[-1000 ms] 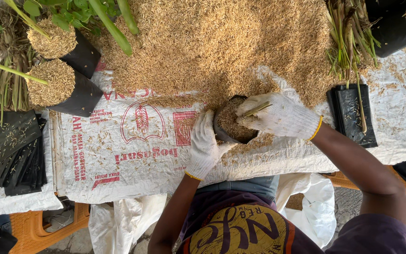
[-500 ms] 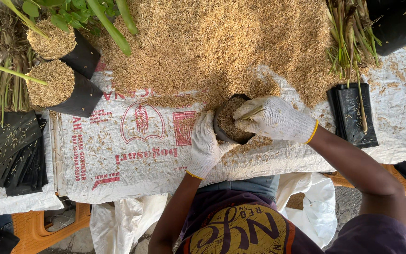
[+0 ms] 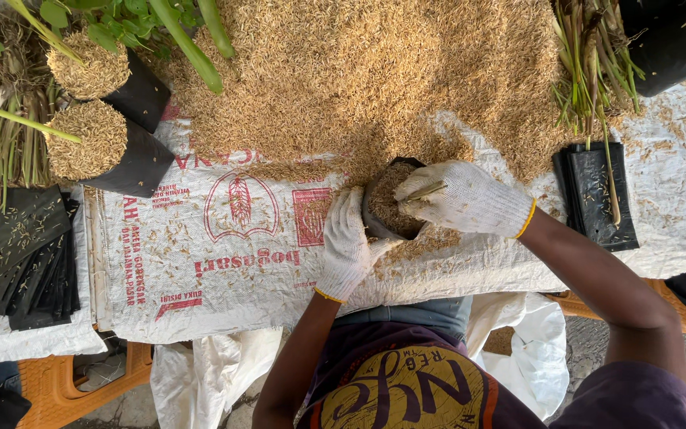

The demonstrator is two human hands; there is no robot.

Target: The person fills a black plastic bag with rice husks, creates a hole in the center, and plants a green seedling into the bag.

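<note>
Both my hands wear white knit gloves. My left hand grips the side of a small black planting bag filled with rice husk, standing on a white woven sack. Over the bag's mouth, my right hand pinches a thin pale green stem and holds it on the husk filling. A big heap of golden rice husk lies just beyond the bag.
Two filled black bags with green shoots stand at the far left. Flat empty black bags are stacked at the left and right. A bundle of green seedlings lies at the top right. An orange stool is below.
Nearly nothing differs; both hands stay on the black bag, with my right hand's fingers shifted slightly over the stem.
</note>
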